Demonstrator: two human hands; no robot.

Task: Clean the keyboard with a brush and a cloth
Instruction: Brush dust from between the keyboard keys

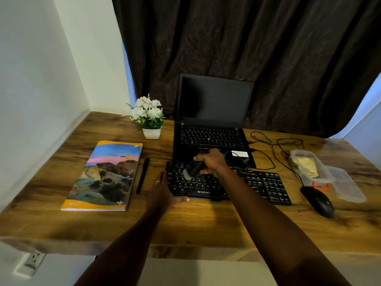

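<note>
I see two bare forearms with no sleeves, watch or bracelet on either of them. My left hand (165, 193) wears a thin, pale metal ring on one finger, which catches a little light. My right hand (212, 162) carries no ring that I can make out. One thumbnail on my left hand shows short and pale.

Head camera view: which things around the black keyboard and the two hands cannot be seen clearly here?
- Small black brush: motion blur smears its bristles; contact with the keys cannot be told.
- Black external keyboard: the right hand and forearm cover its middle.
- Left hand: its grip on the keyboard's corner is partly hidden.
- Clear plastic container: contents unclear.
- No cloth shows.
</note>
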